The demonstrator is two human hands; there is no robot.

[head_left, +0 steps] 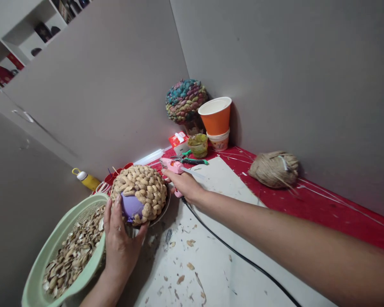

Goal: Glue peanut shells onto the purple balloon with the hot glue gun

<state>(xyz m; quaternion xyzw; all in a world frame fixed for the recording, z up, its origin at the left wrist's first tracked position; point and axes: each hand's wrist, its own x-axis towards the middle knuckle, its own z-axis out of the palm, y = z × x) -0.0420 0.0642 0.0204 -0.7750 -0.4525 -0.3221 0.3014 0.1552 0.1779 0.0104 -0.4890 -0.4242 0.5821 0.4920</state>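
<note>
"Where's the rounded form covered in tan peanut shells [149, 185]?"

"Against my left hand [120, 243], its grip spread wide, fingers and thumb at the near side."

"Its look?"

"Bumpy, with one smooth purple patch bare."

"Your right hand [188, 187]?"

"Just beyond it, gripping a pink plastic glue gun [173, 165], forearm reaching in from the right."

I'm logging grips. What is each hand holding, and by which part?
The right hand holds the glue gun by its handle; the left hand holds the nutshell ball at its near side, beside the purple patch.
</note>
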